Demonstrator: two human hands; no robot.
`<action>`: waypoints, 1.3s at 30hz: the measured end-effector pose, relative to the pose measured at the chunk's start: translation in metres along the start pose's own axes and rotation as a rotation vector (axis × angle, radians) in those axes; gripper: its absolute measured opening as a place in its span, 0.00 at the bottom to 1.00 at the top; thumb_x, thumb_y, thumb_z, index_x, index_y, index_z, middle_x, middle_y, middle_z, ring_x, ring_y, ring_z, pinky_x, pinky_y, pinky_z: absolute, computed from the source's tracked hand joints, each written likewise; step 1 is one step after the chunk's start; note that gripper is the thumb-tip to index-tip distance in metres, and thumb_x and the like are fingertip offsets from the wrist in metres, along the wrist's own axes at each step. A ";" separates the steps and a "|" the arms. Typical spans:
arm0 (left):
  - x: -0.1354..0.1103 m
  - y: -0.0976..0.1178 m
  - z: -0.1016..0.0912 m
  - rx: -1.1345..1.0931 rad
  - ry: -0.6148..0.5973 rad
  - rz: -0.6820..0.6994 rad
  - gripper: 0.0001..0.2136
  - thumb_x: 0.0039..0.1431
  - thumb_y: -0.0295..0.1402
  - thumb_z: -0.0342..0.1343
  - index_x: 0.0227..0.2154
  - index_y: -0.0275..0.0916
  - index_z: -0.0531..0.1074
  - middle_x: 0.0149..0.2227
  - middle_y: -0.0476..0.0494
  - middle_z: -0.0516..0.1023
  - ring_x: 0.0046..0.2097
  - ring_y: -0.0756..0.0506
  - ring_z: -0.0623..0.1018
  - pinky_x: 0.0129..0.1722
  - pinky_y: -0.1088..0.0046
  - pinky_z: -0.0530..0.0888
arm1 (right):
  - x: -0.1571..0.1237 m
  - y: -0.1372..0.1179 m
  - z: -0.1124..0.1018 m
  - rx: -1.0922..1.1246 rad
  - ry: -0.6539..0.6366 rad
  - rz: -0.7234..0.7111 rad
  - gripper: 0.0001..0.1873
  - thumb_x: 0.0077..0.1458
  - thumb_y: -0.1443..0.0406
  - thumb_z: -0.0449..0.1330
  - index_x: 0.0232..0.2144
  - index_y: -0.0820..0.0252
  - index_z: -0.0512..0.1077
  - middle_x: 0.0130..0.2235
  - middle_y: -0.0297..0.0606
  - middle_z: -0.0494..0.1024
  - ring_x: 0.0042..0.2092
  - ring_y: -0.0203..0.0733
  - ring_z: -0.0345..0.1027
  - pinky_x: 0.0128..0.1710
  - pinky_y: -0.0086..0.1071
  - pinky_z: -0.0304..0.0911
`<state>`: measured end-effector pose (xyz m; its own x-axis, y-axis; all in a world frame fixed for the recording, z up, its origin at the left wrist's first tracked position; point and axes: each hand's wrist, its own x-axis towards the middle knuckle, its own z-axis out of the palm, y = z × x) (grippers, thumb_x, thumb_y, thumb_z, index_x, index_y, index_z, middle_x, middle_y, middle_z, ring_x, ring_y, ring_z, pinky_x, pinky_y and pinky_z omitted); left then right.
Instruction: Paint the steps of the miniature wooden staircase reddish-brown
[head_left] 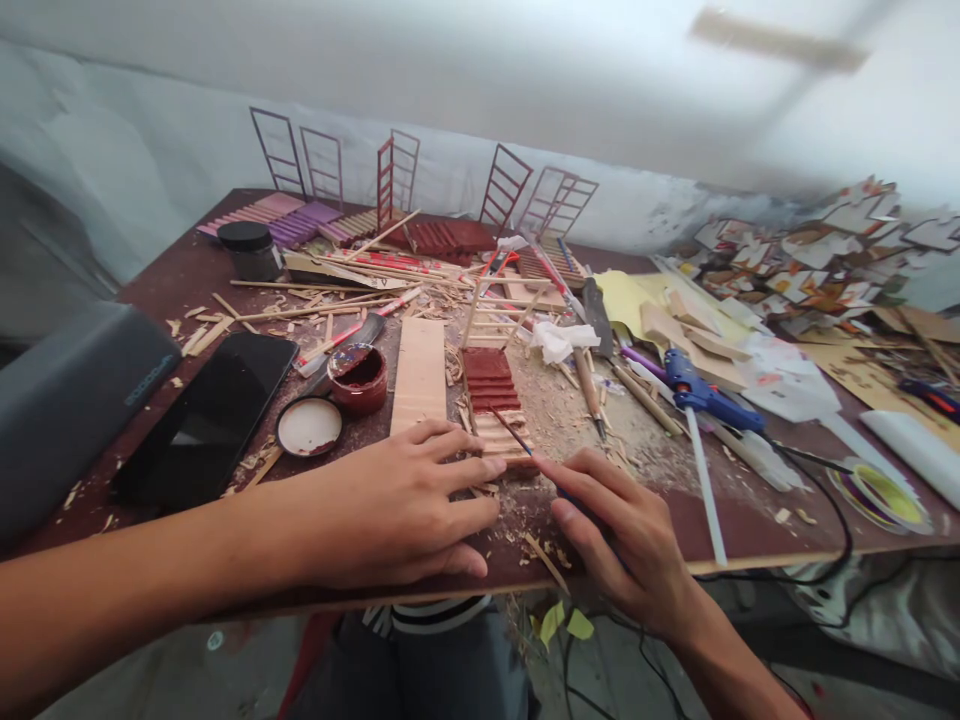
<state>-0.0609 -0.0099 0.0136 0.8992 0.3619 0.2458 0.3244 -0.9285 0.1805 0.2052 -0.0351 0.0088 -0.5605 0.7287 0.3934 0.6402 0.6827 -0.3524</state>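
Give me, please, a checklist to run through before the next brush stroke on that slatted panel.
1. Left hand steadying slatted panel: ok, fingertips at its near end.
2. Right hand grip on thin brush: ok.
3. Brush tip on unpainted slats: ok.
4. Paint jar open: ok, lid beside it.
5. Paint load on bristles: cannot tell.
6. Phone away from paint: not ok, next to the lid.

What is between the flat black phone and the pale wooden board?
A small round jar of dark red paint and its round white lid, in the head view.
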 end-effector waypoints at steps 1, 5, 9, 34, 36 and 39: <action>0.000 0.000 0.000 -0.002 -0.008 -0.001 0.18 0.70 0.44 0.46 0.52 0.37 0.69 0.65 0.39 0.62 0.60 0.35 0.66 0.58 0.52 0.63 | -0.002 0.000 0.001 -0.023 0.012 -0.005 0.20 0.61 0.72 0.54 0.55 0.60 0.68 0.39 0.40 0.74 0.38 0.36 0.71 0.36 0.30 0.68; 0.000 0.001 -0.001 -0.004 0.001 0.006 0.19 0.70 0.44 0.46 0.53 0.36 0.68 0.64 0.38 0.62 0.61 0.35 0.65 0.59 0.52 0.62 | -0.006 0.001 0.003 -0.050 0.024 -0.021 0.16 0.58 0.74 0.57 0.49 0.59 0.70 0.38 0.39 0.76 0.37 0.35 0.71 0.35 0.29 0.68; 0.000 0.001 -0.001 -0.001 -0.007 0.014 0.19 0.70 0.44 0.46 0.53 0.37 0.69 0.65 0.39 0.62 0.61 0.35 0.65 0.59 0.52 0.62 | -0.007 0.001 0.000 -0.059 0.028 -0.037 0.16 0.57 0.72 0.61 0.48 0.59 0.71 0.40 0.40 0.78 0.38 0.35 0.74 0.37 0.28 0.69; 0.000 0.001 -0.001 0.012 0.018 0.030 0.18 0.70 0.43 0.46 0.53 0.38 0.69 0.65 0.43 0.61 0.60 0.37 0.66 0.58 0.54 0.63 | -0.013 0.002 -0.004 0.101 0.131 0.078 0.12 0.57 0.76 0.60 0.43 0.62 0.74 0.34 0.36 0.76 0.34 0.30 0.70 0.34 0.25 0.66; 0.000 0.001 -0.001 0.019 0.010 0.028 0.18 0.70 0.43 0.46 0.53 0.38 0.68 0.66 0.43 0.61 0.60 0.37 0.66 0.58 0.53 0.63 | -0.014 0.002 -0.005 0.090 0.105 0.080 0.13 0.57 0.75 0.60 0.44 0.62 0.75 0.36 0.37 0.78 0.36 0.31 0.72 0.36 0.25 0.67; 0.000 0.002 -0.001 0.016 0.012 0.021 0.18 0.70 0.43 0.46 0.53 0.38 0.68 0.66 0.42 0.61 0.61 0.36 0.66 0.58 0.53 0.63 | -0.016 -0.001 -0.008 0.070 0.063 0.108 0.13 0.58 0.72 0.60 0.46 0.59 0.75 0.40 0.38 0.79 0.39 0.32 0.74 0.39 0.25 0.68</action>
<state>-0.0609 -0.0113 0.0146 0.9023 0.3436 0.2604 0.3107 -0.9370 0.1596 0.2176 -0.0474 0.0093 -0.4549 0.7950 0.4013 0.6559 0.6039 -0.4528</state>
